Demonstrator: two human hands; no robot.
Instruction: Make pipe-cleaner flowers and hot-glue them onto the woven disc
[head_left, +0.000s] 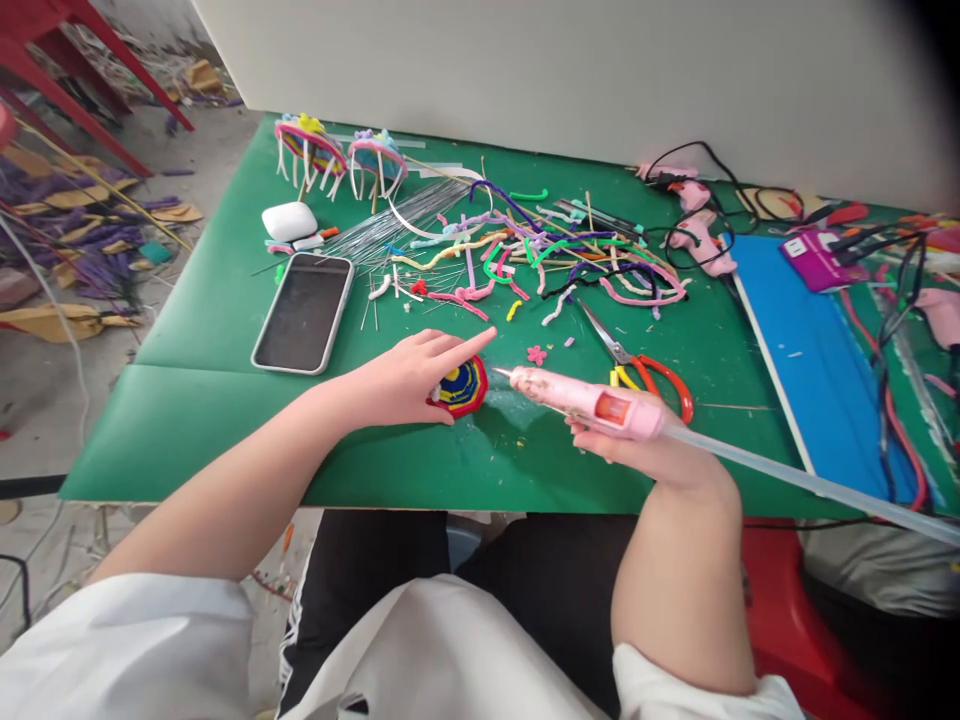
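Observation:
My left hand (416,377) rests on the green table cover (187,400), fingers closed around a small round woven pipe-cleaner disc (463,386) in blue, yellow and red, with the index finger stretched out above it. My right hand (637,445) grips a pink hot glue gun (581,397) with a clear glue stick (810,482) trailing from its back. The gun's metal tip points left, just short of the disc's right edge. A tiny pink flower piece (536,354) lies just above the nozzle.
A phone (304,311) and white earbud case (289,220) lie at left. Loose pipe cleaners (540,250) pile up in the middle, orange-handled scissors (637,365) beside them. Two fringed pipe-cleaner crafts (341,150) stand at the back. More glue guns (701,235), cords and a blue board (817,360) fill the right.

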